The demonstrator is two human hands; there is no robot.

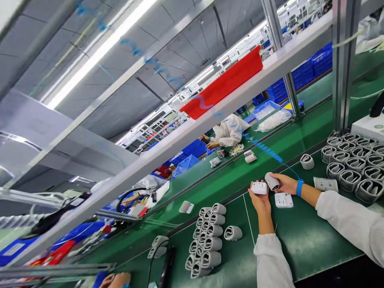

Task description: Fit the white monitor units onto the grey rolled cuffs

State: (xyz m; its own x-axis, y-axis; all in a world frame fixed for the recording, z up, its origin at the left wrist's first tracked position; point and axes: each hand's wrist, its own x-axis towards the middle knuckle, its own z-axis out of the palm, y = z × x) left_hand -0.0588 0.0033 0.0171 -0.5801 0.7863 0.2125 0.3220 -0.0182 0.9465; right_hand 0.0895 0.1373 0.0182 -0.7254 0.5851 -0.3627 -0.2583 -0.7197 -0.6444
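Note:
My left hand (261, 202) is closed around a small white plastic housing (259, 187) with rounded corners and small dark slots. Close beside it, my right hand (286, 184) grips a rolled grey cuff (271, 181); a blue wrist strap (299, 187) with a coiled cord is on that wrist. Whether cuff and housing touch is hard to tell. Another white housing (283, 200) lies on the green bench just under my right hand. A flat, pale printed cuff (325, 184) rests by my right forearm, and a single rolled cuff (307, 161) stands beyond it.
Rolled grey cuffs are grouped at the right (351, 164) and left (207, 240), with one loose cuff (233, 233) between. A green conveyor belt (207, 188) runs behind, carrying a few pieces. Across it a co-worker's white sleeve (231, 132) shows. A metal rail (168, 152) crosses overhead.

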